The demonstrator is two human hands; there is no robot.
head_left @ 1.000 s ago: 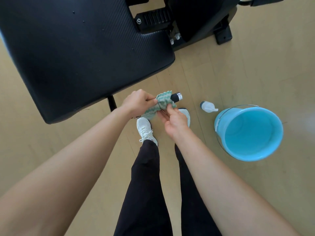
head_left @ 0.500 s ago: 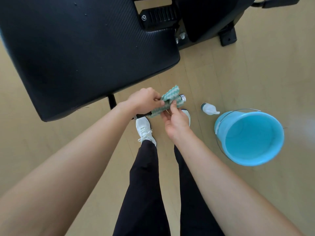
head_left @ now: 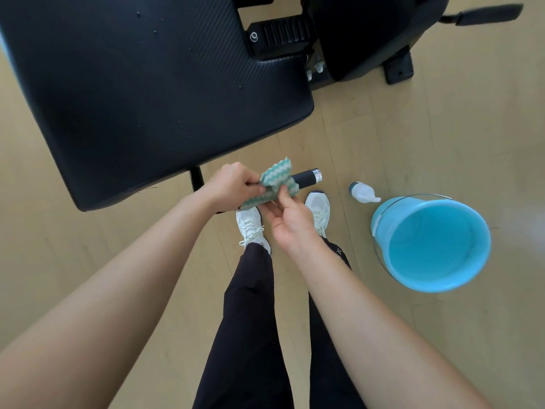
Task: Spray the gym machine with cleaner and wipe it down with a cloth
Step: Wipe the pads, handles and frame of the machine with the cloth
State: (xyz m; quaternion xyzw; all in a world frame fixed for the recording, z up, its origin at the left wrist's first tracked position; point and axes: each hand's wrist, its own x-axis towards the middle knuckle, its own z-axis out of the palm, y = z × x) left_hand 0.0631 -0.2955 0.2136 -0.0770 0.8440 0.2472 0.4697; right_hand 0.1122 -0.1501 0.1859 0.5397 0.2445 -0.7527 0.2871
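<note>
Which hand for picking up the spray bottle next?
Right, probably. The spray bottle lies on the floor on that side, beside the bucket. The right hand only pinches the cloth, while the left hand holds it on the handle.

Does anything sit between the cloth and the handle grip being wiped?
Nothing visible does. The cloth is wrapped over the black handle grip, with the left hand gripping it and the right hand pinching its lower edge. The grip's exposed stretch out to the chrome end cap is bare.
</note>
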